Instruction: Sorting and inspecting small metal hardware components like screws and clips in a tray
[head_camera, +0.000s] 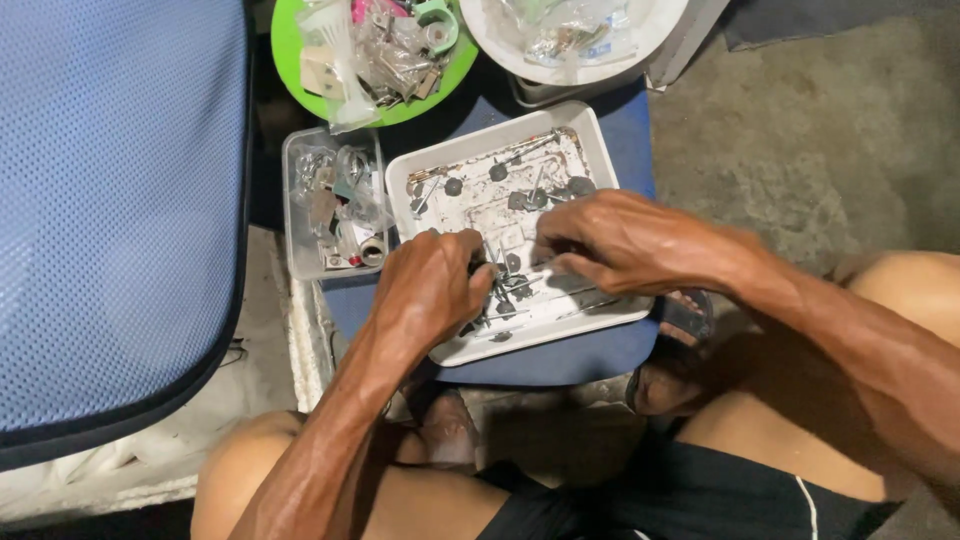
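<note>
Concrete floor (800, 130), blue stool top (560, 365) crammed edge to edge. Both hands, left hand (432, 285) and right hand (610, 240), curled narrow, pinching small metal bits in the white tray (590, 135).

Beyond my knuckles: a green plate (295, 85) of bagged parts, a white bowl (500, 45), a clear box (298, 262); blue mesh cushion (110, 200) at my left.

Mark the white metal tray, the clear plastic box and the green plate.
white metal tray (590, 135): head view, far right rim.
clear plastic box (298, 262): head view, near left wall.
green plate (290, 60): head view, bare left edge.
</note>
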